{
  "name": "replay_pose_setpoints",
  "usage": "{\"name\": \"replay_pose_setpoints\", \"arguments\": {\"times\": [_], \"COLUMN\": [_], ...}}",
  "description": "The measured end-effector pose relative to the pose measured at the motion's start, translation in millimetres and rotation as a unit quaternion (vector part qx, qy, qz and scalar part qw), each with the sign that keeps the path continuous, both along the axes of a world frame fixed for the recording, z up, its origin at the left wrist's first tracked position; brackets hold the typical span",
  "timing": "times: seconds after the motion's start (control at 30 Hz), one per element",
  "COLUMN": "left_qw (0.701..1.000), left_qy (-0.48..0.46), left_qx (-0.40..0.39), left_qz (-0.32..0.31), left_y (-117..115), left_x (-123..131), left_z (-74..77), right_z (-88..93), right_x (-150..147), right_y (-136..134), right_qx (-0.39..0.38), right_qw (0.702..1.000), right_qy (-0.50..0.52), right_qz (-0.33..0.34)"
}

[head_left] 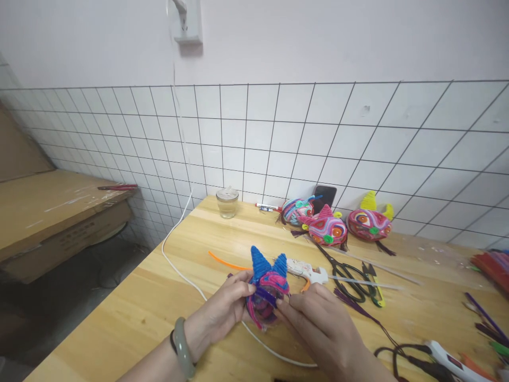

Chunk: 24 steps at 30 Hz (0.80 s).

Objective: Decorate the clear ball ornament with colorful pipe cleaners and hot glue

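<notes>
My left hand [220, 313] and my right hand [322, 323] together hold a small pipe-cleaner figure [267, 289] just above the wooden table [167, 297]. The figure is pink and purple with two blue pointed ears on top. My left fingers pinch its left side, and a pale green bangle sits on that wrist. My right fingers press a purple strip across its front. Both hands are closed on it.
Three finished pipe-cleaner figures [328, 225] stand by the tiled wall, beside a phone [324, 196] and a glass jar [227, 202]. A glue gun [308, 271], scissors [352, 278], an orange pipe cleaner [225, 261] and a white cable [178, 265] lie close by. Loose pipe cleaners [491, 265] sit at the right.
</notes>
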<state>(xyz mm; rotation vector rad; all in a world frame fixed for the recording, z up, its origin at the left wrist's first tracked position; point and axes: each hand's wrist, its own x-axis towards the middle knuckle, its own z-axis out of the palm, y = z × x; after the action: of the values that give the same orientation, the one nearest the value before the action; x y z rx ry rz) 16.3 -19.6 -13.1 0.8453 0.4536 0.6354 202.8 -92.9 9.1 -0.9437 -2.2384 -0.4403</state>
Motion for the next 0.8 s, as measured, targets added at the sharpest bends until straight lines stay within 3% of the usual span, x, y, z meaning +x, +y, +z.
{"name": "replay_pose_setpoints", "arguments": {"times": [0.8], "left_qw": [1.0], "left_qy": [-0.014], "left_qx": [-0.009], "left_qz": [-0.003], "left_y": [0.3], "left_x": [0.3], "left_z": [-0.8], "right_z": [-3.4], "right_x": [1.0], "right_y": [0.0], "right_qx": [0.002], "right_qw": [1.0], "right_qy": [0.0], "right_qz": [0.009]}}
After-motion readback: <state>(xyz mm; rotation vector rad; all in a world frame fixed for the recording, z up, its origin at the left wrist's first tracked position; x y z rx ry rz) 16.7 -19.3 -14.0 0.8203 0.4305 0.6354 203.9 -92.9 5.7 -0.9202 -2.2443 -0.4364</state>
